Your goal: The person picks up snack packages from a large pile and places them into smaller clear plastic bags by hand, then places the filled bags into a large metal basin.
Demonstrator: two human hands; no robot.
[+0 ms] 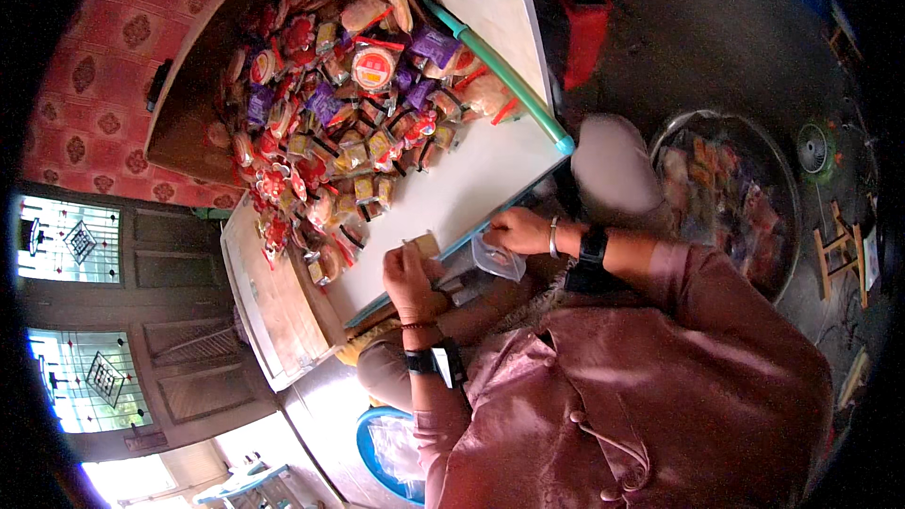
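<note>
My left hand point(407, 281) is closed, its fingers pinching a small yellowish-brown square packet point(426, 245) above the near edge of the white tabletop point(415, 217). To its right, my right hand point(517, 230) grips a clear plastic bag point(498, 260) that hangs below the fingers; its fingertips are partly hidden. Beyond both hands lies a big heap of small wrapped snacks point(353, 146) in red, purple, yellow and clear wrappers. A round packet with a red and white label point(373, 68) sits on top of the heap.
A green pole point(509, 85) runs along the tabletop's right side. On the right, a large round metal tray point(787, 198) holds colourful packets. A small fan point(813, 148) stands past it. Low on the left, a blue basin point(370, 450) contains clear plastic bags. A red chair point(586, 33) stands behind.
</note>
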